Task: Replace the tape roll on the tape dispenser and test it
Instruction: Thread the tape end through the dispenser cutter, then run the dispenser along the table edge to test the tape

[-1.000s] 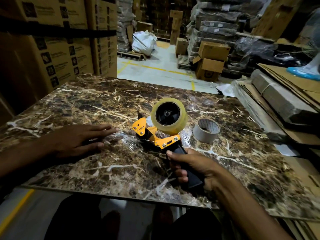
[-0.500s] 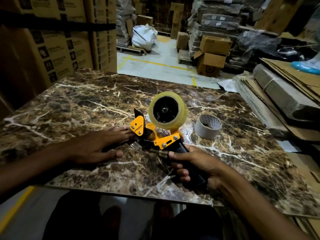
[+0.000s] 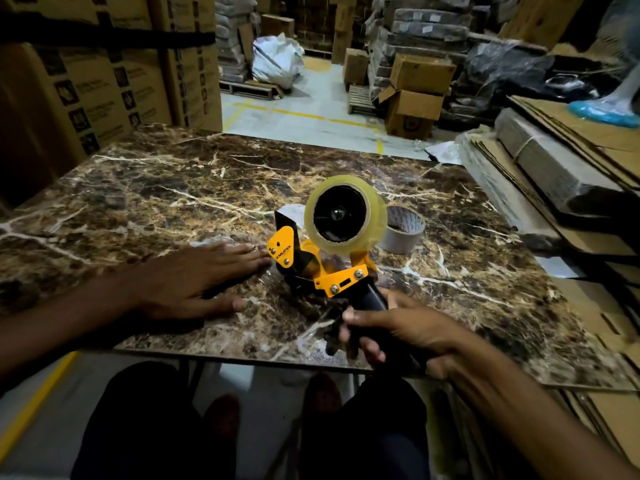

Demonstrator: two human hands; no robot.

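The yellow dispenser [image 3: 313, 263] carries a clear roll [image 3: 346, 213]. The right hand [image 3: 398, 332] is wrapped tight around its black handle; the left hand [image 3: 194, 277] lies spread flat on the table [image 3: 138, 202], fingertips near its nose.

Glossy brown white-veined marble-look bench [image 3: 173, 188]; painted orange metal tape dispenser [image 3: 337, 280] with matt black handle; shiny clear yellowish plastic tape roll [image 3: 375, 216]; at two o'clock, matt grey cardboard core [image 3: 403, 233].

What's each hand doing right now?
Left hand: open, flat on the marble table.
Right hand: closed around the tape dispenser handle.
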